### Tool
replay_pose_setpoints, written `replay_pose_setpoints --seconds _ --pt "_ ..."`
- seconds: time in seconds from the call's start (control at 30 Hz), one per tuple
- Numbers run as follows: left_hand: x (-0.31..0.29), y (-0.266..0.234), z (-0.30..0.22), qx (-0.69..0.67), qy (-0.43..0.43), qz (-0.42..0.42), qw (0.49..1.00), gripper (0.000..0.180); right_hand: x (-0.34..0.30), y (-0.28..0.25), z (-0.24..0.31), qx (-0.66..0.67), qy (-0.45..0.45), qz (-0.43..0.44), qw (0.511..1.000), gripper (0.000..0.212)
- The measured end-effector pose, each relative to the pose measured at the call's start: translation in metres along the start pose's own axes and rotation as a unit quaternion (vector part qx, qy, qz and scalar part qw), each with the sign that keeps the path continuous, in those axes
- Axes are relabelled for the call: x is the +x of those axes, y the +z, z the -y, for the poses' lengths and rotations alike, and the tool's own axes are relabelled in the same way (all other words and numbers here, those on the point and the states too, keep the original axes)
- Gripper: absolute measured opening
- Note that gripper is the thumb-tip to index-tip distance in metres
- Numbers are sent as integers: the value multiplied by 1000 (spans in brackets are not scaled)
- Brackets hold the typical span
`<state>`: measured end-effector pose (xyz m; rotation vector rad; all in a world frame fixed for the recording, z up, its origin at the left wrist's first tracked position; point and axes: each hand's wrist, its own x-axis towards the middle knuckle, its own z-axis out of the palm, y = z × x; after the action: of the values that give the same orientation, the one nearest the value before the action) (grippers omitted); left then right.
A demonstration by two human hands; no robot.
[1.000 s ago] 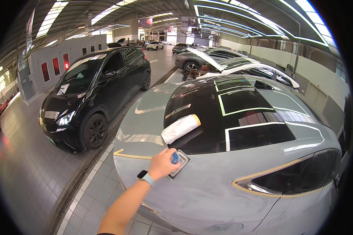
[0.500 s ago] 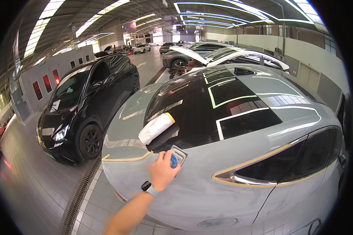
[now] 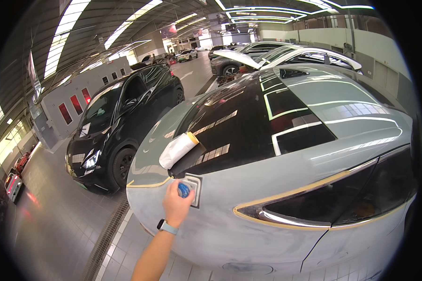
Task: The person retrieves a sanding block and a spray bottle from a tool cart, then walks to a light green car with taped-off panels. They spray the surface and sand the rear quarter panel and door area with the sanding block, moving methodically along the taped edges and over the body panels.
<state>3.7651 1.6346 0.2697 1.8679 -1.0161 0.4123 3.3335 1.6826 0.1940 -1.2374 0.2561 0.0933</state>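
Note:
My left hand (image 3: pixel 176 204) is closed round the blue round grip of a square, grey-edged sanding block (image 3: pixel 195 181). The block rests against the dull, whitish rear side panel (image 3: pixel 211 225) of a grey car, just below the corner of its dark rear window (image 3: pixel 239 126). A watch with a light blue strap (image 3: pixel 168 227) is on this wrist. Up on the window's lower edge lies a white roll (image 3: pixel 176 152) with a yellow end, beyond my fingers. My right hand is out of sight.
Yellow masking tape (image 3: pixel 286 193) frames the side window and edges the tail (image 3: pixel 150 185). A black car (image 3: pixel 122 117) stands to the left, past a floor grating (image 3: pixel 109 243). A white car (image 3: pixel 305 58) and an open hood (image 3: pixel 239 58) are farther back.
My left hand has moved the sanding block left and nearer along the panel, and the block's square face now shows more fully. The whole view has tilted and shifted a little.

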Motion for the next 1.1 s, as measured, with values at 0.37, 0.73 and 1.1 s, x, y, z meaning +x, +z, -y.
replay_pose_setpoints --seconds 0.37,0.73,1.1 --pt "-80 41 -82 52 7 -46 998 53 -64 -54 -17 59 -25 47 997 52" --pt "-107 46 -96 26 -21 -82 996 52 -92 -64 -20 93 1 51 994 55" --pt "-110 50 -102 48 -47 -100 993 55 -94 -71 -18 101 10 72 992 54"
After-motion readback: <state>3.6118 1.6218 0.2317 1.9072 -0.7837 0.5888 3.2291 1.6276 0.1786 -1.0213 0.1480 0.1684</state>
